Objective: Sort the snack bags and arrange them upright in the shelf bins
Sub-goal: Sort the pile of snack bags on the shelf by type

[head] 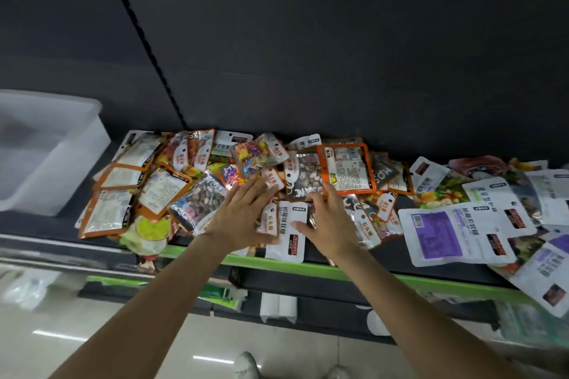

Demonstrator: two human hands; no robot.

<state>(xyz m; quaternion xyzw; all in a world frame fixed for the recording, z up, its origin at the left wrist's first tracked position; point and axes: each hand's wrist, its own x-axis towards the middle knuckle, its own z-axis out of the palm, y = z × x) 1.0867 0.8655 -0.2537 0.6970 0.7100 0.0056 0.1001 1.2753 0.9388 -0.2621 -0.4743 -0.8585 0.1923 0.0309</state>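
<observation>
A jumbled pile of snack bags [200, 188] lies flat across a dark shelf [46, 221]. Many are orange-edged; white bags with purple labels [437, 234] lie to the right. My left hand [243, 215] reaches over the middle of the pile with straight, spread fingers resting on the bags. My right hand [326, 224] is beside it, fingers extended, its fingertips at the lower edge of an orange-framed bag [346, 168]. Between the two hands lies a white bag with black characters [288, 231]. A clear plastic bin [52, 148] stands at the left end of the shelf.
The shelf has a green front strip [354, 274] at its edge. A dark back panel [308, 55] rises behind the pile. Lower shelves hold white and green packs [277, 306]. The pale floor and my shoes [246, 364] show below.
</observation>
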